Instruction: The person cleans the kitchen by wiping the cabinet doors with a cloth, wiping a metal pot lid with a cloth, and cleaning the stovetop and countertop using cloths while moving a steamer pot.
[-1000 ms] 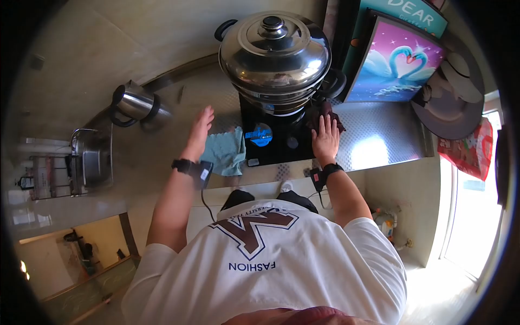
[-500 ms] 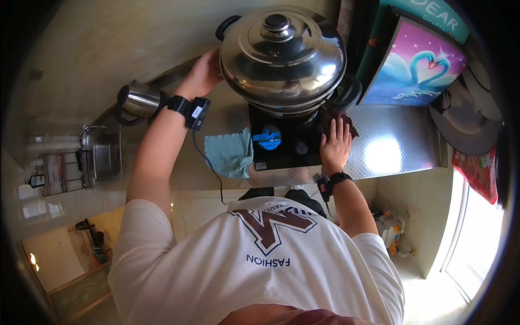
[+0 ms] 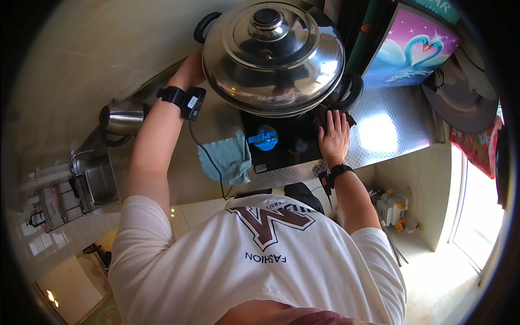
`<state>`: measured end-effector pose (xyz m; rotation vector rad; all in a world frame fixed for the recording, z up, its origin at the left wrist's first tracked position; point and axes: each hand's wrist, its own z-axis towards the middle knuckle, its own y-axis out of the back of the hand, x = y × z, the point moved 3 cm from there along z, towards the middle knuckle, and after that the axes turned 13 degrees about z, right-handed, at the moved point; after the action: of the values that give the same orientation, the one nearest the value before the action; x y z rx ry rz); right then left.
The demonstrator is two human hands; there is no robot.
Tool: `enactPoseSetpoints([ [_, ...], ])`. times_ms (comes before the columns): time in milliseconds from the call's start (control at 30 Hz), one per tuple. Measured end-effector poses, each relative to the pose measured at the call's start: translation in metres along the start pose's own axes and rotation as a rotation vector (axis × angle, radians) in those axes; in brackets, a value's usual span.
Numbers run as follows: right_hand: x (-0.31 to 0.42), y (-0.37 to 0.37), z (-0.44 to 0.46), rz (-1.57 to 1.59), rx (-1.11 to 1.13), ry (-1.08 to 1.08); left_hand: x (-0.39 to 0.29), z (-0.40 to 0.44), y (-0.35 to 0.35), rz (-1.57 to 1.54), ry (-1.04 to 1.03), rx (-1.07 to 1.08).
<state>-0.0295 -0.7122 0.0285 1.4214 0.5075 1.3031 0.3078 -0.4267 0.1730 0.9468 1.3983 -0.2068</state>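
A large shiny steel pot (image 3: 227, 81) with a domed lid (image 3: 292, 70) and black side handles stands over a black induction cooktop (image 3: 281, 157). My left hand (image 3: 190, 69) reaches along the pot's left side, its fingers hidden behind the pot. On the right, my right hand (image 3: 334, 135) lies flat with fingers stretched out at the cooktop's right edge. Its fingertips touch a dark brown cloth (image 3: 347, 117), just below the pot's right handle (image 3: 349, 93). A teal cloth (image 3: 227, 157) rests on the counter left of the cooktop.
A steel kettle (image 3: 124, 117) stands on the left, near a sink (image 3: 100, 179) and a wire rack (image 3: 51, 208). On the right, a swan picture (image 3: 411, 51) leans beside a grey hat (image 3: 460, 103). The metal counter's front edge (image 3: 390, 158) runs before me.
My left hand has gone farther behind the pot, so its fingers no longer show. The view has shifted and the pot looks larger. My right hand stays on the brown cloth.
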Motion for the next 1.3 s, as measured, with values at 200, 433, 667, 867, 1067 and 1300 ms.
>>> enactPoseSetpoints([
  [200, -0.002, -0.004, -0.001, -0.009, 0.003, -0.006, -0.029, -0.007, -0.011, 0.156, -0.069, 0.001],
  [433, -0.001, -0.005, 0.0, -0.012, -0.005, -0.012, -0.024, 0.001, -0.016, 0.14, -0.155, 0.028],
  [667, -0.002, -0.006, -0.001, -0.014, 0.008, -0.016, -0.008, 0.003, -0.018, 0.006, -0.143, 0.018],
  [867, -0.001, -0.005, 0.0, -0.015, -0.003, -0.002, -0.026, -0.019, -0.028, 0.268, -0.331, -0.147],
  [1067, 0.001, -0.004, 0.001, -0.02, 0.01, -0.011, -0.011, -0.021, -0.026, 0.282, -0.28, -0.194],
  [1300, -0.001, -0.002, 0.001, -0.001, -0.014, 0.008, -0.034, -0.056, -0.042, 0.389, -0.275, -0.251],
])
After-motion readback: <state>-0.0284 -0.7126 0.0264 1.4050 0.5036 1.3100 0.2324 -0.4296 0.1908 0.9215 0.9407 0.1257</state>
